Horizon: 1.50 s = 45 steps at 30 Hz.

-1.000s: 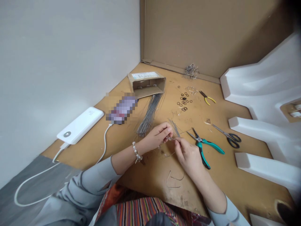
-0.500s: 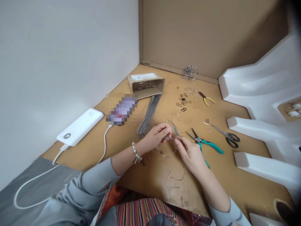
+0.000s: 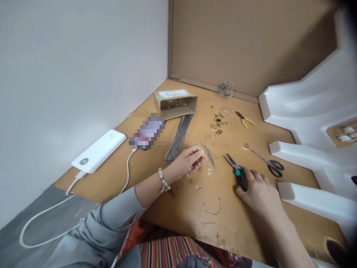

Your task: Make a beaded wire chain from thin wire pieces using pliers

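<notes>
My left hand (image 3: 192, 158), with a beaded bracelet on its wrist, is closed in a pinch. A small clear bead (image 3: 199, 163) on a thin wire shows at its fingertips; the rest is hidden by the fingers. My right hand (image 3: 258, 190) wraps round the handles of teal-handled needle-nose pliers (image 3: 237, 171), whose jaws point away to the upper left, resting low over the table. Between the hands lie a clear bead piece (image 3: 210, 172) and short cut wires (image 3: 208, 154). Nearer me are bent wires (image 3: 213, 213).
A bundle of straight wires (image 3: 178, 139) runs out below an open cardboard box (image 3: 175, 93). Dark rings (image 3: 219, 124), yellow-handled pliers (image 3: 245, 120) and scissors (image 3: 269, 162) lie farther right. White foam blocks (image 3: 292, 152) edge the right side. A power bank (image 3: 99, 150) and phone (image 3: 147, 132) are left.
My right hand has left the bead and wire at my left fingertips, moved right, and taken hold of the teal-handled pliers. The left hand keeps its pinch; the view has shifted slightly.
</notes>
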{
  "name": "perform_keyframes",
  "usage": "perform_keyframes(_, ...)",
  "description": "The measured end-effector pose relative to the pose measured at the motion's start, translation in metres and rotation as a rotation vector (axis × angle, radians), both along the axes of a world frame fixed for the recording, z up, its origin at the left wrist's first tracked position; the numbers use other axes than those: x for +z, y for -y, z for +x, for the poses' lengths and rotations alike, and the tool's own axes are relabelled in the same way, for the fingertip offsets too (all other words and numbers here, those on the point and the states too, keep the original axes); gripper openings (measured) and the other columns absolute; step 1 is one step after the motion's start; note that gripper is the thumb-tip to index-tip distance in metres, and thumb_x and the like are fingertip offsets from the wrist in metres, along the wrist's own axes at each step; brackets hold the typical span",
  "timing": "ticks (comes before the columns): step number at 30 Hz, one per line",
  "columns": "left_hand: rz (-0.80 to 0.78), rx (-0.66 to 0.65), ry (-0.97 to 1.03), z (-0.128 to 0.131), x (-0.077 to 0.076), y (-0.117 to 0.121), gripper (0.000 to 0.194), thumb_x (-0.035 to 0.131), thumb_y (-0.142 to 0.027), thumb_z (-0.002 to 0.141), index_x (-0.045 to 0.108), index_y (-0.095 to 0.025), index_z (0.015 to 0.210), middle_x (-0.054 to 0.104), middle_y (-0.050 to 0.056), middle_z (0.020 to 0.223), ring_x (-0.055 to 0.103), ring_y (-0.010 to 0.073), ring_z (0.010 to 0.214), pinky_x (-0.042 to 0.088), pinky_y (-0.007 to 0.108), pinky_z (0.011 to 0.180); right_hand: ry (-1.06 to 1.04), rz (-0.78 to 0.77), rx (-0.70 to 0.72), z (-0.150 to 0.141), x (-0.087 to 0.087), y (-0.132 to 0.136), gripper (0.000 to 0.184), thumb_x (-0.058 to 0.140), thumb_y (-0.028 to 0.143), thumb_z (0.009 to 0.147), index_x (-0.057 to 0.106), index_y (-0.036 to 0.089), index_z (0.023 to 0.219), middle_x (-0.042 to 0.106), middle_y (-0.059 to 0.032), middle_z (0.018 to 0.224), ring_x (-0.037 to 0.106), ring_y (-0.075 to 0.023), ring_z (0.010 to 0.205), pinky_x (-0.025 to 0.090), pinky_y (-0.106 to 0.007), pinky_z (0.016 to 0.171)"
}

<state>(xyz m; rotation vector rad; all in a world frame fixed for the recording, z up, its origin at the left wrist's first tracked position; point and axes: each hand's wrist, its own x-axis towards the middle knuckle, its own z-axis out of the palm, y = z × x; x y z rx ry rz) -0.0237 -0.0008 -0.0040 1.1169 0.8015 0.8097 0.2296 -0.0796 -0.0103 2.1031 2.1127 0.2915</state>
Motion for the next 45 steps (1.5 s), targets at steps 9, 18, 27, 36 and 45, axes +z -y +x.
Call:
perform_keyframes(9,0.143,0.035,-0.104,-0.002,-0.004,0.000,0.028,0.044,-0.041,0.086,0.046,-0.016,0.074,0.050,-0.003,0.070,0.040,0.0032,0.047,0.031,0.017,0.045,-0.315,-0.081,-0.105,0.007,0.004,-0.008,0.027,0.049,0.025,0.075,0.056,0.017,0.099,0.064,-0.0082,0.087,0.061,-0.0215,0.070,0.043,-0.030,0.059)
perform_keyframes(18,0.330,0.062,-0.213,-0.005,0.001,0.004,0.028,0.039,-0.038,0.089,0.046,-0.017,0.073,0.047,-0.004,0.065,0.039,0.0051,0.050,0.033,0.018,0.049,-0.394,-0.003,0.234,-0.024,0.034,0.009,0.041,0.052,0.022,0.069,0.052,0.018,0.109,0.063,-0.0093,0.099,0.059,-0.0252,0.092,0.046,-0.037,0.080)
perform_keyframes(27,0.336,0.056,-0.206,-0.006,0.002,0.003,0.029,0.039,-0.040,0.089,0.047,-0.016,0.075,0.050,-0.003,0.068,0.040,0.0052,0.052,0.034,0.018,0.050,-0.236,0.023,0.244,-0.033,0.040,0.006,0.037,0.053,0.024,0.069,0.058,0.020,0.106,0.066,-0.0072,0.095,0.063,-0.0249,0.083,0.049,-0.034,0.067)
perform_keyframes(36,0.310,0.055,-0.210,-0.006,0.005,0.004,0.029,0.039,-0.040,0.088,0.047,-0.017,0.074,0.050,-0.002,0.068,0.041,0.0058,0.052,0.034,0.019,0.050,-0.275,-0.052,0.193,-0.036,0.045,0.008,0.038,0.051,0.022,0.069,0.060,0.022,0.105,0.070,-0.0052,0.093,0.066,-0.0221,0.073,0.048,-0.030,0.059)
perform_keyframes(45,0.328,0.046,-0.197,-0.006,0.008,0.007,0.029,0.039,-0.039,0.089,0.047,-0.016,0.073,0.048,-0.002,0.067,0.039,0.0062,0.053,0.033,0.019,0.051,-0.400,-0.111,0.147,-0.037,0.045,0.010,0.039,0.048,0.019,0.068,0.064,0.025,0.103,0.073,-0.0040,0.087,0.068,-0.0221,0.073,0.049,-0.029,0.062)
